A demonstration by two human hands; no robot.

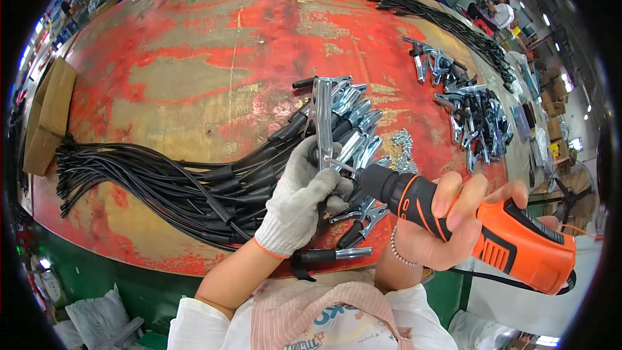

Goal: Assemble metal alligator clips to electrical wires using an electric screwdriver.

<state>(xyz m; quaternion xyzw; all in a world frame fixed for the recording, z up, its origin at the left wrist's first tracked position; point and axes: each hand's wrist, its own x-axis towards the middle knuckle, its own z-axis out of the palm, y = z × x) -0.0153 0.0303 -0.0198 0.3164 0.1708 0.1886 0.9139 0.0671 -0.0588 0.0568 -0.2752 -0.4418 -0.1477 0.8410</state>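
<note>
In our right hand [447, 220], bare, with a beaded bracelet at the wrist, we grip an orange and black power screwdriver [528, 256] with closed fingers. Its bit meets the lower part of a silver clamp [322, 116], our landmark, which we hold upright in the gloved left hand [291, 194]. This clamp seems to be mid-fastening; we cannot tell whether its screw is fully in.

Just right of the clamp lies a cluster of similar clamps [363, 120], apparently finished, since black cables [129, 162] seem to run from them, sweeping left. Beyond the cluster, to the clamp's right, sits a heap of small screws [405, 149]. Further right, we find a pile of loose clamps [479, 123], seemingly waiting their turn. Well beyond the clamp, at far right, a second cable bundle [447, 19] probably remains to be done.
</note>
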